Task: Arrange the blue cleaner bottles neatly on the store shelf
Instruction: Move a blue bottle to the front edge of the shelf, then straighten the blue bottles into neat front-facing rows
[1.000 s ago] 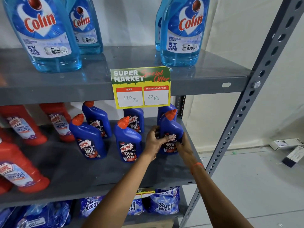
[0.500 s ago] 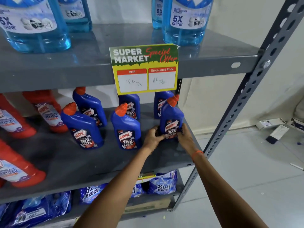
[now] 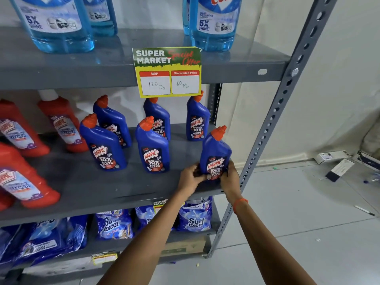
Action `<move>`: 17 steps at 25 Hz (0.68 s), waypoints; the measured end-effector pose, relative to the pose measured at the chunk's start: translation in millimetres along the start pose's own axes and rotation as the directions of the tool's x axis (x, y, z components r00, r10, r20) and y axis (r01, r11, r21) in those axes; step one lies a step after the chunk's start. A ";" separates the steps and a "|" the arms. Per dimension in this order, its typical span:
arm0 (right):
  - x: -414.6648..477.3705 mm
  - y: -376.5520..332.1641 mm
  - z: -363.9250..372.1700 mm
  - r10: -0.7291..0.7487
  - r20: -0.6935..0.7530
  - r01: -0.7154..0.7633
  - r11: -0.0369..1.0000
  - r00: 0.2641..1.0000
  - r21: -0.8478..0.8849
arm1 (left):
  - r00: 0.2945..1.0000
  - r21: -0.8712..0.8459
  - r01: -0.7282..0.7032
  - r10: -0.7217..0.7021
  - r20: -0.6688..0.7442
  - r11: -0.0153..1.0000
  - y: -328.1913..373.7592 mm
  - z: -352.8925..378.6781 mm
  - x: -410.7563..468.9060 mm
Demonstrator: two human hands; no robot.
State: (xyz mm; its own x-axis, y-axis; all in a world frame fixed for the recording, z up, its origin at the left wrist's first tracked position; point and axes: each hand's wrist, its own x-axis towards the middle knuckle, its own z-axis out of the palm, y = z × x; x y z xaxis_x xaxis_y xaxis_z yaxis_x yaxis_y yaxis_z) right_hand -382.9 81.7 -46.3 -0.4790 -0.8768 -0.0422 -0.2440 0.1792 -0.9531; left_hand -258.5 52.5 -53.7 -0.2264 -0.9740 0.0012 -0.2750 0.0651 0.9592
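Several dark blue cleaner bottles with orange caps stand on the grey middle shelf (image 3: 123, 188). Two are in front (image 3: 103, 145) (image 3: 153, 147) and three stand behind them (image 3: 114, 120) (image 3: 159, 118) (image 3: 197, 118). One more blue bottle (image 3: 216, 153) is upright at the shelf's front right corner. My left hand (image 3: 190, 177) grips its lower left side. On the opposite side, my right hand (image 3: 231, 177) clasps its base. Both hands hide the bottom of its label.
Red cleaner bottles (image 3: 61, 124) fill the shelf's left part. Light blue glass-cleaner bottles (image 3: 213, 23) stand on the top shelf above a yellow price sign (image 3: 167, 73). Detergent bags (image 3: 195, 219) lie on the lower shelf. A perforated upright post (image 3: 273, 112) bounds the right side. Boxes (image 3: 339, 167) lie on the floor.
The held blue bottle has come forward and to the right, from the row of front bottles to the shelf's front right corner. Both hands stayed on it. The camera shifted slightly.
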 end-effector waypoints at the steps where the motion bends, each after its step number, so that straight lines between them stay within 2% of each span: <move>1: -0.7 -0.4 -0.5 0.000 0.002 0.000 1.000 1.000 -0.009 | 1.000 -0.003 0.006 -0.006 -0.002 1.000 1.8 1.0 -2.8; 4: -3.0 -3.4 -2.2 0.001 0.007 -0.001 1.000 1.000 -0.018 | 0.999 0.009 0.037 -0.037 -0.013 0.999 6.7 1.2 -5.8; 7: -15.0 -15.3 -1.8 0.021 -0.062 -0.018 0.999 0.998 0.052 | 0.997 0.029 0.068 -0.069 0.020 0.997 11.8 -1.7 -8.7; 8: -21.8 -19.9 1.3 0.001 -0.118 0.012 0.994 0.993 0.111 | 0.996 0.012 0.086 -0.086 0.033 0.996 13.8 -3.8 -11.3; 10: -38.0 -28.9 14.0 -0.143 -0.256 0.182 0.974 0.956 0.136 | 0.997 -0.032 0.072 -0.073 -0.031 0.997 19.4 -11.9 -18.1; 12: -55.6 -39.4 33.7 -0.319 -0.333 0.355 0.933 0.887 0.052 | 0.960 0.076 -0.081 0.098 -0.264 0.994 28.4 -29.5 -29.9; 14: -62.7 -50.6 51.6 -0.489 -0.334 0.497 0.865 0.806 -0.067 | 0.845 0.183 -0.234 0.293 -0.447 0.955 41.0 -49.7 -41.1; 15: -64.7 -58.4 61.3 -0.535 -0.331 0.534 0.839 0.777 -0.102 | 0.811 0.211 -0.268 0.339 -0.477 0.940 42.3 -60.8 -42.0; 17: -63.7 -66.8 79.0 -0.565 -0.337 0.560 0.820 0.753 -0.122 | 0.806 0.227 -0.305 0.378 -0.456 0.925 37.1 -75.2 -38.0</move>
State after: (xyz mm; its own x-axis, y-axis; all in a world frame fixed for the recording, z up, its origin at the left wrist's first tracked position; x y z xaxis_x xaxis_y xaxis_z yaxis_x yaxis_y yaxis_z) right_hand -269.5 90.2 -3.6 -0.5070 -0.6115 0.6074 -0.5708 -0.2899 -0.7683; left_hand -189.8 75.6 3.1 0.1397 -0.8591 0.4923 -0.3970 0.4069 0.8227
